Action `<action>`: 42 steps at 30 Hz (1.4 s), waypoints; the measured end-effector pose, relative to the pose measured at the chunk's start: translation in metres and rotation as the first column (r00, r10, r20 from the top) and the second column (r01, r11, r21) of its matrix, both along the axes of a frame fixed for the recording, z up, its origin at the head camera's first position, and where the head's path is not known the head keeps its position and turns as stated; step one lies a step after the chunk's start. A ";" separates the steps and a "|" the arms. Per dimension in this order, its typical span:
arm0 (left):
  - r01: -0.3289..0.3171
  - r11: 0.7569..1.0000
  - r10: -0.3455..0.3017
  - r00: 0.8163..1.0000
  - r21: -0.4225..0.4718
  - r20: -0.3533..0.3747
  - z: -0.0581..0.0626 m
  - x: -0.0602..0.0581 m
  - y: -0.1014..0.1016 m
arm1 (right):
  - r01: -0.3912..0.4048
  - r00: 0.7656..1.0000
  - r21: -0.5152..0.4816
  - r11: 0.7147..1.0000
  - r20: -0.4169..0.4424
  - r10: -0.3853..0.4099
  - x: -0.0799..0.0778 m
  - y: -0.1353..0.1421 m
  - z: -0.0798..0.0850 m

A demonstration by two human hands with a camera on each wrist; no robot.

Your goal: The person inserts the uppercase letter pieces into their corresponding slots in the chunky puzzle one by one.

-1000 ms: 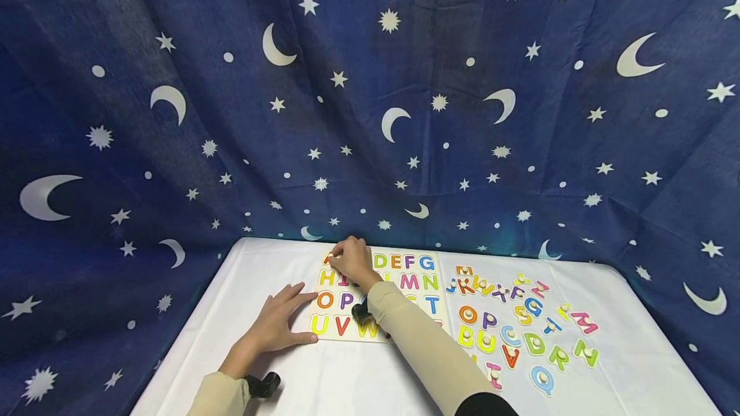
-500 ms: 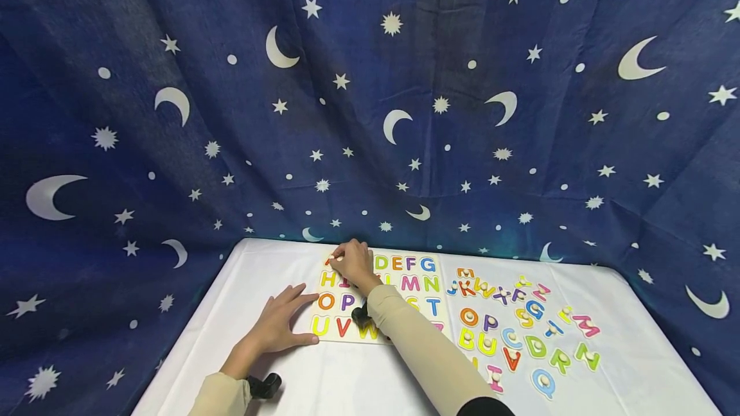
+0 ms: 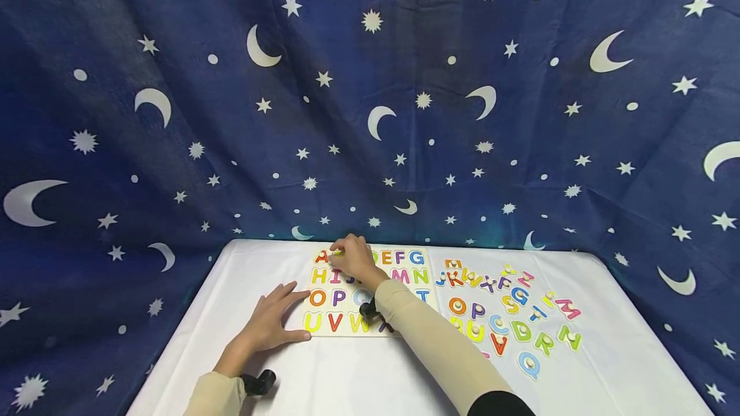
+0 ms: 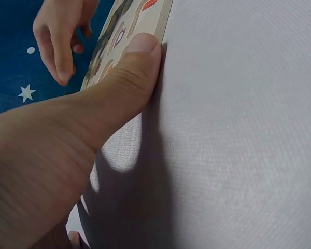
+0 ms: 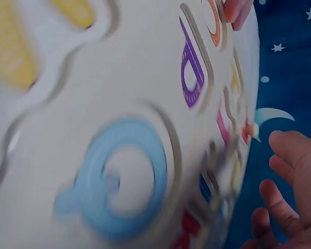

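In the head view, a letter puzzle board [image 3: 352, 334] lies on the white table, showing rows of coloured capitals. A red A piece [image 3: 322, 257] sits in its top left corner, and its small knob shows in the right wrist view. My right hand [image 3: 354, 260] is over the top row just right of the A. Its fingers [image 5: 282, 202] are bent, apart from one another and hold nothing. My left hand [image 3: 272, 320] lies spread at the board's left side, with the thumb [image 4: 132, 72] against the board's edge. My right forearm hides part of the lower rows.
Loose letter pieces with knobs lie scattered right of the board, among them a blue Q [image 3: 528, 364], a green N [image 3: 569, 337] and a pink M [image 3: 568, 308]. A dark blue curtain [image 3: 370, 146] with moons and stars hangs behind the table [image 3: 324, 384].
My right hand has come off the A and moved slightly right, so the A now shows in full. The left hand stays at the board. The head view has shifted a little.
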State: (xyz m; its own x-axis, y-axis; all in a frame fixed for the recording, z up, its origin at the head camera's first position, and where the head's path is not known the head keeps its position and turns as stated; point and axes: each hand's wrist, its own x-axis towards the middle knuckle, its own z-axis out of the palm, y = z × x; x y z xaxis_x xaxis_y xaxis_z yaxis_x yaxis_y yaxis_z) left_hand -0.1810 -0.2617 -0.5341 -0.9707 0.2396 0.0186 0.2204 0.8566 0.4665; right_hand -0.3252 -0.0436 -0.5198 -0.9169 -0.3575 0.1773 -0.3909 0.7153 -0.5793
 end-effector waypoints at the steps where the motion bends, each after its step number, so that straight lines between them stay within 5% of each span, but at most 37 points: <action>1: -0.001 1.000 0.001 1.000 0.000 0.002 0.000 0.000 0.000 | -0.022 1.000 -0.004 1.000 -0.012 0.022 0.001 0.004 0.003; 12: 0.017 1.000 -0.017 1.000 -0.001 -0.012 0.004 0.003 0.001 | -0.237 0.969 -0.017 0.971 -0.069 0.235 0.026 0.067 0.042; 22: 0.025 1.000 -0.026 0.999 -0.012 -0.040 0.000 0.001 0.001 | -0.228 0.973 -0.024 0.973 -0.047 0.227 0.045 0.168 0.075; 31: 0.050 0.999 -0.051 0.996 -0.009 -0.073 0.000 0.000 -0.001 | -0.155 0.985 -0.039 0.987 -0.087 0.151 0.064 0.243 0.075; 42: 0.039 0.999 -0.040 0.997 -0.020 -0.059 -0.003 -0.001 0.003 | -0.071 0.997 -0.068 0.995 -0.026 0.070 0.100 0.279 0.053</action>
